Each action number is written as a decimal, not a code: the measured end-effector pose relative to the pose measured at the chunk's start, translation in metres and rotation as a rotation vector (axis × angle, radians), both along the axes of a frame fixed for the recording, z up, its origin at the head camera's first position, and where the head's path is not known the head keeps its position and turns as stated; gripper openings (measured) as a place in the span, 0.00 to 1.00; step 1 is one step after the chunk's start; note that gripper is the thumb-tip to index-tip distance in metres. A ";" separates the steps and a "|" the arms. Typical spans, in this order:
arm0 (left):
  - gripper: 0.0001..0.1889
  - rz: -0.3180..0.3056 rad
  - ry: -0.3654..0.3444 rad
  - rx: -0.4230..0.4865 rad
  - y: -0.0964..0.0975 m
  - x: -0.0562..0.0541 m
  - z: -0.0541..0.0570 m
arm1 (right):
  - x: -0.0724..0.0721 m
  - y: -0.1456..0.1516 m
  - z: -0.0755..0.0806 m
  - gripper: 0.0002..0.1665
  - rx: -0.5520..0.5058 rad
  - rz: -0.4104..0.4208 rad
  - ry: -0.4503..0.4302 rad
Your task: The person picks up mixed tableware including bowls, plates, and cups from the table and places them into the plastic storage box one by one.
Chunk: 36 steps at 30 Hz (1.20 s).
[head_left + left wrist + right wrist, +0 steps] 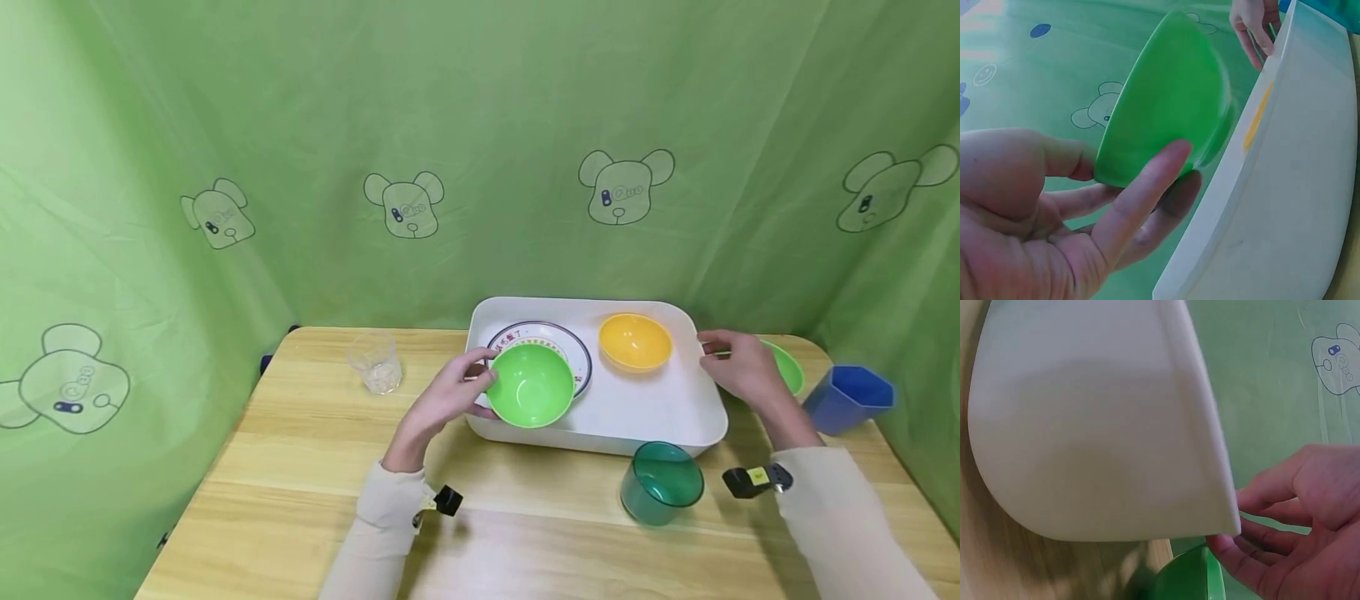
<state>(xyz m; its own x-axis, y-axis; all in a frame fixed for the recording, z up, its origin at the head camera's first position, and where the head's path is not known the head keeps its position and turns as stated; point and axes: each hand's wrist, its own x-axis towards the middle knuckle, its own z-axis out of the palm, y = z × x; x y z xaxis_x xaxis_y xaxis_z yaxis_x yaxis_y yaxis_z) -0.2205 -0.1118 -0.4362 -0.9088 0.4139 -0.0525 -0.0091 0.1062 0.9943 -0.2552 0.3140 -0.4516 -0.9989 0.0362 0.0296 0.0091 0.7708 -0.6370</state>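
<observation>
My left hand (453, 387) pinches the rim of a light green bowl (534, 387), thumb on one side and fingers on the other. In the left wrist view the bowl (1160, 106) is tilted and raised above the tray's rim. Below it in the head view, a white plate with a dark rim and printed characters (517, 333) lies in the white tray (622, 417), partly hidden by the bowl. At the tray's right end, my right hand (738, 362) grips the rim with its fingertips; the right wrist view shows this hand (1297, 531) at the tray's corner.
An orange bowl (635, 342) sits inside the tray. In front stands a teal cup (660, 483). To the right are a green bowl (786, 367), partly behind the hand, and a blue cup (847, 400). A clear glass (378, 367) stands left on the wooden table (300, 467).
</observation>
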 end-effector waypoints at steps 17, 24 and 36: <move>0.20 0.087 -0.055 0.149 0.014 -0.013 -0.006 | 0.003 -0.004 -0.004 0.30 -0.081 -0.062 -0.067; 0.20 0.083 -0.075 0.153 0.021 -0.016 -0.009 | 0.004 -0.004 -0.006 0.28 -0.089 -0.066 -0.064; 0.20 0.072 -0.056 0.125 0.035 -0.031 -0.003 | 0.004 -0.001 -0.006 0.29 -0.094 -0.078 -0.060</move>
